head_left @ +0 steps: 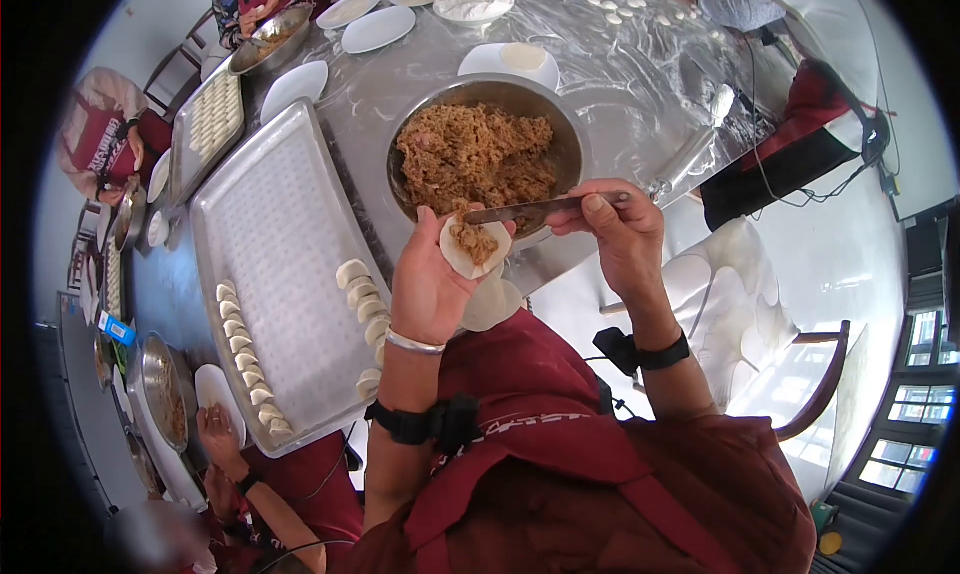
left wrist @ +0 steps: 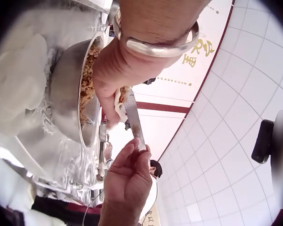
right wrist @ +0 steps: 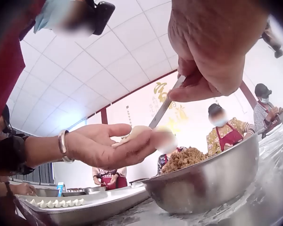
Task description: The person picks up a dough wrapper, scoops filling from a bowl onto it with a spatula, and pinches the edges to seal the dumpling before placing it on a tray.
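My left hand [head_left: 428, 289], palm up, cups a round dumpling wrapper [head_left: 452, 260] between thumb and fingers. Brown minced filling [head_left: 478, 244] lies on the wrapper's middle. Between the thumb and fingers of my right hand [head_left: 632, 236] is the end of a flat metal filling spatula [head_left: 520, 211]. Its far end is at the filling, over the wrapper; the left wrist view shows the blade [left wrist: 133, 115] beside the left fingers. Just beyond both hands stands a steel bowl [head_left: 578, 159] with a mound of filling [head_left: 470, 149]. Loose wrappers [head_left: 490, 304] lie below the left hand.
Left of the bowl is a metal tray [head_left: 275, 204] with a row of dumplings [head_left: 245, 359] along each side. Plates [head_left: 378, 31] and a floury rolling pin [head_left: 690, 154] lie further off. Another person's hand [head_left: 218, 439] works at the lower left. A chair [head_left: 825, 384] stands to the right.
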{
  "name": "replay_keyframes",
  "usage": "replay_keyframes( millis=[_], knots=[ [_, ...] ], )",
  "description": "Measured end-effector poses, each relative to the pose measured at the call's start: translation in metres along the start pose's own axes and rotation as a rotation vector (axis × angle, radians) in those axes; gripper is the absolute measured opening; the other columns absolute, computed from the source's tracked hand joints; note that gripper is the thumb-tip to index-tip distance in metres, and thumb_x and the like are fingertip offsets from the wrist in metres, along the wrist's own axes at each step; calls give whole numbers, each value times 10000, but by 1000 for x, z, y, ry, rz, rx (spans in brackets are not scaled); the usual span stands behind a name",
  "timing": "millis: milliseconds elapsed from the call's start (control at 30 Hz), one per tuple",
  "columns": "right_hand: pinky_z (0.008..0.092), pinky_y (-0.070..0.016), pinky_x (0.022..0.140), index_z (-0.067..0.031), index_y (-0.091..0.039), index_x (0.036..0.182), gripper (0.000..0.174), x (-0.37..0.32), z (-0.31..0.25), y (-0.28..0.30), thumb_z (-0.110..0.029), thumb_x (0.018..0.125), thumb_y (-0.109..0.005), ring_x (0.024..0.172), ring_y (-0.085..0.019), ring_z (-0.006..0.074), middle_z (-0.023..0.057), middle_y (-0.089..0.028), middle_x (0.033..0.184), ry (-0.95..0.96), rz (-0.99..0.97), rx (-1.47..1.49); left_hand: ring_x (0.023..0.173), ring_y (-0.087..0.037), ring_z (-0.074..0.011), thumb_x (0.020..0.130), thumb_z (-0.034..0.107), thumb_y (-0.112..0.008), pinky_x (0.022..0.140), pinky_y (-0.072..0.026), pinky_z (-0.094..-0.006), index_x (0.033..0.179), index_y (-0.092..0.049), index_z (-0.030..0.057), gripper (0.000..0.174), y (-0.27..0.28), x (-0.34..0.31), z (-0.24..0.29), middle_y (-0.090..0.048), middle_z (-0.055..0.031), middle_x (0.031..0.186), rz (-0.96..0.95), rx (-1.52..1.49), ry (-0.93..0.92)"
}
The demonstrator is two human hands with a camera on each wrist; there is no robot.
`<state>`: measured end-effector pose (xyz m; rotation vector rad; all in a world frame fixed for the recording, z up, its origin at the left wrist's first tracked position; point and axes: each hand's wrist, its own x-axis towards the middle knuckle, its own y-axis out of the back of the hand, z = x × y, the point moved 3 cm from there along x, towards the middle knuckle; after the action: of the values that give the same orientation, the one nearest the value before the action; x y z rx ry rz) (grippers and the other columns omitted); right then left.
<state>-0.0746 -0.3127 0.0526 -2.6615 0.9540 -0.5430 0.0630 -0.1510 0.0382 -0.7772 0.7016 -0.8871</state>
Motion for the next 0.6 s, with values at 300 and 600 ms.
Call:
replay_keyframes(
  millis=[300, 600],
  knots=[
    [334, -608, 749, 49, -628, 1077, 171, 12, 7, 10, -86, 991, -568, 842, -716, 229, 147, -689, 920, 172, 191, -242, 1264, -519, -391, 1057, 462, -313, 1079, -423, -502, 1307, -465, -72, 609, 5, 3, 0, -532, -265, 1340, 3, -10, 22],
    [332, -616, 660, 45, -618, 1054, 167, -1, 10, -3, -77, 966, -546, 745, -723, 260, 160, -677, 900, -283, 180, 181, 1229, -543, -368, 1058, 461, -310, 1078, -419, -516, 1317, -469, -64, 607, 5, 1, -6, -547, -232, 1319, 46, 37, 23]
  ],
)
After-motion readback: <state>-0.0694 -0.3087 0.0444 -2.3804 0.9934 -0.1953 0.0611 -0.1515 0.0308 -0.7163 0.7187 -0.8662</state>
